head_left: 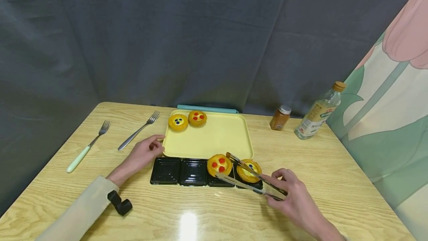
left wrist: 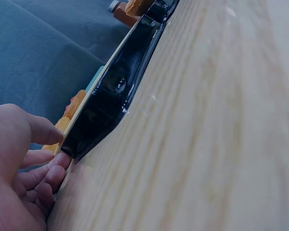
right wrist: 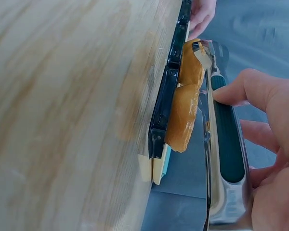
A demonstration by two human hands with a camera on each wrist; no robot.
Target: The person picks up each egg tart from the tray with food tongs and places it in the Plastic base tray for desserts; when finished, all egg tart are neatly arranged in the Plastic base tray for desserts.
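My right hand holds metal tongs with dark green grips. Their arms reach left over a tart with blue dots. The tips stand apart at the right and lower edges of a tart with red dots. Both tarts are in the right half of a black tray of square compartments. My left hand holds the left edge of a pale yellow tray, fingers at its near corner beside the black tray. Two smaller-looking tarts, one blue-dotted, one red-dotted, sit at the yellow tray's far left.
Left of the trays lie a metal fork and a green-handled fork. A spice jar and a tall glass bottle stand at the back right. Behind the yellow tray lies a teal strip, close to the dark curtain.
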